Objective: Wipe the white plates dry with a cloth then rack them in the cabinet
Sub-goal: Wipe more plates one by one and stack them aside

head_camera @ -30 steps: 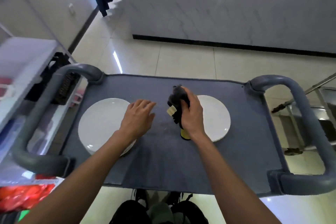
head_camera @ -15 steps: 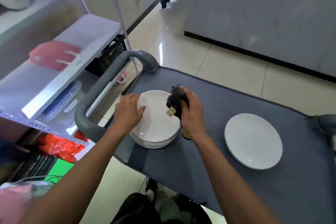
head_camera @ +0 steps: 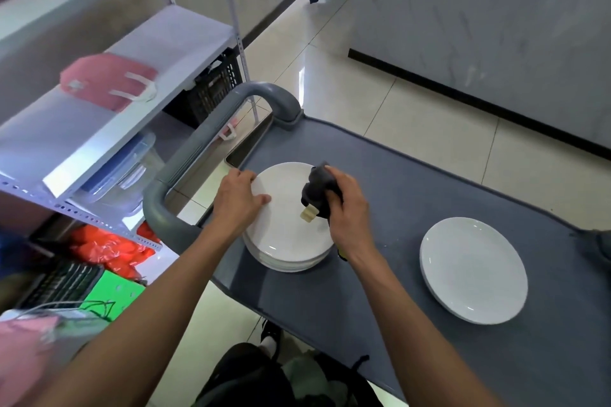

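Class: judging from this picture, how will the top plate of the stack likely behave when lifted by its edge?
The top plate looks glazed and glossy, so probably slippery. It seems rigid and likely breakable if dropped. The left hand grips only its rim, so it may tilt; the right hand holds the cloth.

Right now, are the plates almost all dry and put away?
Not yet. No plate is racked: a stack of plates and a single plate sit on the cart. The left hand grips the top plate's rim; the right hand holds the dark cloth over it. Wiping and racking remain.
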Demonstrator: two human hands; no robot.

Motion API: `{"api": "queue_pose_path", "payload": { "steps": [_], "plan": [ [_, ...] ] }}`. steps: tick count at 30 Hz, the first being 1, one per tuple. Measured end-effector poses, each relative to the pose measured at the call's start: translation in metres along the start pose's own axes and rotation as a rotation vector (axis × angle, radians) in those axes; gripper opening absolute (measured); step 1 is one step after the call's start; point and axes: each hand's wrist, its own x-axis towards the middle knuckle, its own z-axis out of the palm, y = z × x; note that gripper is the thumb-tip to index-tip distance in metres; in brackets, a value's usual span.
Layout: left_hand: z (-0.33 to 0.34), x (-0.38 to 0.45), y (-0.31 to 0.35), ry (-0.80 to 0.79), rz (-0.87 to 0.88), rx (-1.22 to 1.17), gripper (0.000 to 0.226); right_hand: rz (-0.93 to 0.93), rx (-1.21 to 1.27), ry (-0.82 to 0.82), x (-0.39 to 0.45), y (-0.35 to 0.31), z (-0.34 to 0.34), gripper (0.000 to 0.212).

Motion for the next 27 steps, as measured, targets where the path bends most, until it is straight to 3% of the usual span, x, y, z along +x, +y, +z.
{"api": "queue_pose_path", "payload": {
  "steps": [6, 16, 27],
  "plan": [
    [-0.005, 0.006, 0.006, -0.028, -0.059, -0.017, 0.056, -0.022, -0.194, -0.084, -0.003, 0.002, 0.013, 0.044],
    [-0.013, 0.015, 0.003, -0.120, -0.101, -0.076, 0.045, -0.130, -0.440, -0.131, -0.009, -0.004, 0.034, 0.018],
    [-0.018, 0.022, -0.001, -0.177, 0.000, -0.086, 0.028, -0.253, -0.678, -0.239, -0.023, 0.018, 0.035, 0.057]
  ]
}}
